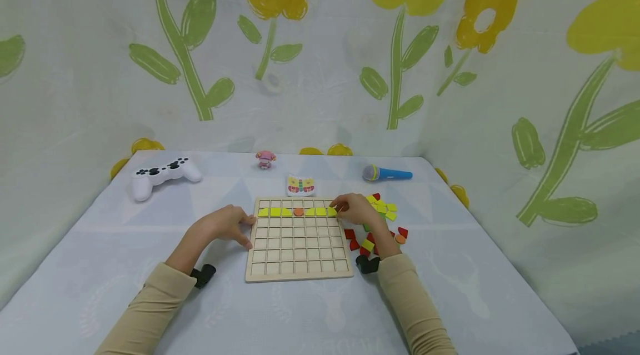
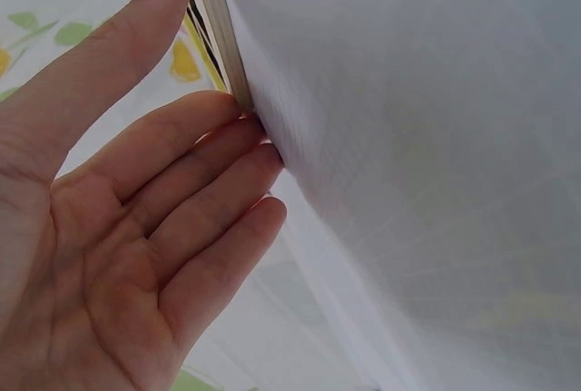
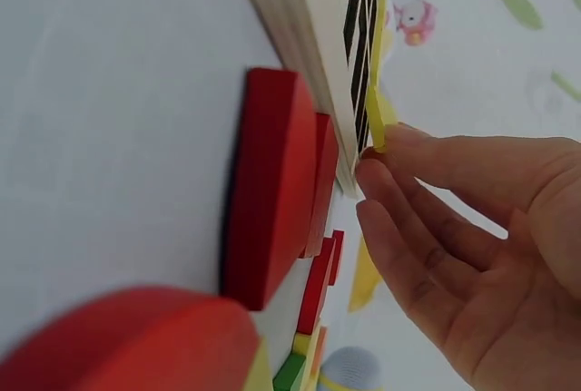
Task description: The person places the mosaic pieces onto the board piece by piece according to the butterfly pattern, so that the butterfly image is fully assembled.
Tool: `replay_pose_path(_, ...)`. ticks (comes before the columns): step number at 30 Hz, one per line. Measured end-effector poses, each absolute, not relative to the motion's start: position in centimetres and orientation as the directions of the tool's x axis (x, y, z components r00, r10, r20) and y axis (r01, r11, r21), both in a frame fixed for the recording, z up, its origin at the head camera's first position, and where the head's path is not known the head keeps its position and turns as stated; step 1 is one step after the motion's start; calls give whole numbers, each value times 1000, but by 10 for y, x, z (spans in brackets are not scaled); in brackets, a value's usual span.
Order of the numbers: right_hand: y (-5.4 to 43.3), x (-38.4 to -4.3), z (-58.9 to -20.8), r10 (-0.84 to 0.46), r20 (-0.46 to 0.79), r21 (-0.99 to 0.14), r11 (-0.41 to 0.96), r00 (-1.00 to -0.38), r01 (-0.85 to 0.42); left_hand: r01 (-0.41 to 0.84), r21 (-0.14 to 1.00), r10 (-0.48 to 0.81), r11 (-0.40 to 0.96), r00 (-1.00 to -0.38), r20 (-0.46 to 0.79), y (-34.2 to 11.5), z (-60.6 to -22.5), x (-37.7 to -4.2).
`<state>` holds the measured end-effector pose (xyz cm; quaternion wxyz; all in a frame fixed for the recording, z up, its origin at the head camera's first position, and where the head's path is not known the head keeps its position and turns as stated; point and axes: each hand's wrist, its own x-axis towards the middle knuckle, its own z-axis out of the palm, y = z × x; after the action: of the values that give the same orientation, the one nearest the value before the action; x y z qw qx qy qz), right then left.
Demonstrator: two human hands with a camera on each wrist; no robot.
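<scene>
A wooden grid board [image 1: 299, 277] lies on the table. Across its grid near the far edge runs a row of yellow tiles with one orange round piece [image 1: 298, 212] in the middle. My left hand [image 1: 227, 227] rests at the board's left side; in the left wrist view its fairly straight fingertips touch the board's edge [image 2: 224, 37]. At the right end of the row, my right hand [image 1: 356, 209] pinches a yellow tile [image 3: 379, 123] between thumb and fingers, over the board's right border.
Red, yellow, green and orange pieces [image 1: 367, 245] lie loose to the right of the board. Beyond it stand a printed pattern card [image 1: 301, 185] and a pink figurine [image 1: 265, 159]. A white game controller [image 1: 165, 176] is far left, a blue microphone [image 1: 390, 173] far right.
</scene>
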<state>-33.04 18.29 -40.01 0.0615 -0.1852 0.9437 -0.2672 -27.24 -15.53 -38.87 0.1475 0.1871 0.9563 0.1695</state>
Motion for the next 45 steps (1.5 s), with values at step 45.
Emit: replay_pose_path(45, 232, -332, -388, -261, -181, -510, 849, -948, -136, 285, 388, 392, 876, -890, -232, -156, -389, -275)
